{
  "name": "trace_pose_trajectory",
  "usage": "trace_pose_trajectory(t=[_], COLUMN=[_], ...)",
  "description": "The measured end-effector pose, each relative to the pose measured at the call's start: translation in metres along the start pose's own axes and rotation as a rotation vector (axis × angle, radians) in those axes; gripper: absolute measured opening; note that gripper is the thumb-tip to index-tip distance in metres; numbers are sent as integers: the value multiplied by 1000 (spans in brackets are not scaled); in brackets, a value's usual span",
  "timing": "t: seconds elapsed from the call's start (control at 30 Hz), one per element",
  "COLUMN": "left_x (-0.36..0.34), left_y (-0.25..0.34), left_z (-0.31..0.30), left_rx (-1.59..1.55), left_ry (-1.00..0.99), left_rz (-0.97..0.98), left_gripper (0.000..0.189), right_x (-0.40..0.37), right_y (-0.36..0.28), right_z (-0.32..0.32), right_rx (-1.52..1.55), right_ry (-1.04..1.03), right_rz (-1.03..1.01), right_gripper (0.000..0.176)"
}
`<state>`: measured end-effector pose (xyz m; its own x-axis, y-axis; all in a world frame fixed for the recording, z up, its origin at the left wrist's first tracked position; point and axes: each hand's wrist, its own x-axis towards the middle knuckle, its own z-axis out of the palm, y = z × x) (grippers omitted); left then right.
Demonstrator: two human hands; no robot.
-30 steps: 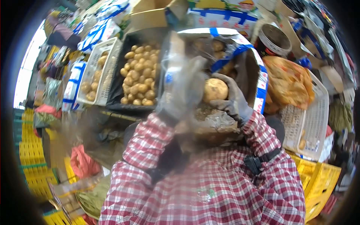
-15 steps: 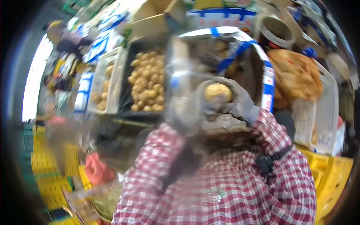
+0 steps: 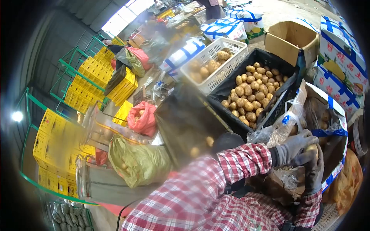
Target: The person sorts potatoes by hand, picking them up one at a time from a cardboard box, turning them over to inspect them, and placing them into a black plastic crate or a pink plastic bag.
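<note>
Both of my hands wear grey gloves and meet at the lower right, over a lined carton. A potato [image 3: 313, 149] shows partly between them. My left hand [image 3: 291, 148] reaches in from the left with its fingers bent over the potato. My right hand [image 3: 315, 169] is closed on it from the lower right side. The gloves hide much of the potato. Just beyond the hands is the open white-and-blue carton [image 3: 338, 109] with dark lining, holding some potatoes in shadow. Clear crumpled plastic [image 3: 287, 125] lies along its left edge.
A black-lined crate [image 3: 217, 104] full of potatoes stands left of the carton. Behind it are a white basket [image 3: 210, 84] and an open cardboard box [image 3: 277, 45]. A green sack [image 3: 140, 159], red bag [image 3: 142, 121] and yellow crates [image 3: 54, 134] stand left.
The head view has swung left, bringing yellow crates and sacks into sight. The hands now appear further right. My left hand, blurred beside the potato before, is now over it.
</note>
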<state>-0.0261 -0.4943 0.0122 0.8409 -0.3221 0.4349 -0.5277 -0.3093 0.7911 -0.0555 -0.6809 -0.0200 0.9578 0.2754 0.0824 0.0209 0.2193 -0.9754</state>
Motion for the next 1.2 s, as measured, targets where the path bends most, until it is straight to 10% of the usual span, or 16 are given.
trace_pose_trajectory(t=[0.17, 0.33, 0.57, 0.9, 1.07, 1.2], left_x=[-1, 5, -115, -428, -467, -367], left_y=[-33, -54, -70, -218, -268, -147], left_z=[19, -22, -235, -265, -259, -225], left_rx=[-606, -1190, -191, 399, 432, 511], left_ry=[-180, 207, 611, 684, 990, 417], left_rz=[-573, -400, -513, -1295, -930, -1074], left_gripper=[36, 24, 38, 27, 24, 20], right_x=[0, 10, -6, -28, -35, -51], right_y=[1, 16, 83, 157, 114, 105], right_z=[22, -6, -18, -61, -41, -33], right_rx=[-35, -12, -371, -643, -551, -303], right_ry=[6, 77, -193, -339, -306, -230], right_rz=[-143, 182, 444, 467, 713, 792], right_gripper=[65, 48, 29, 33, 32, 33])
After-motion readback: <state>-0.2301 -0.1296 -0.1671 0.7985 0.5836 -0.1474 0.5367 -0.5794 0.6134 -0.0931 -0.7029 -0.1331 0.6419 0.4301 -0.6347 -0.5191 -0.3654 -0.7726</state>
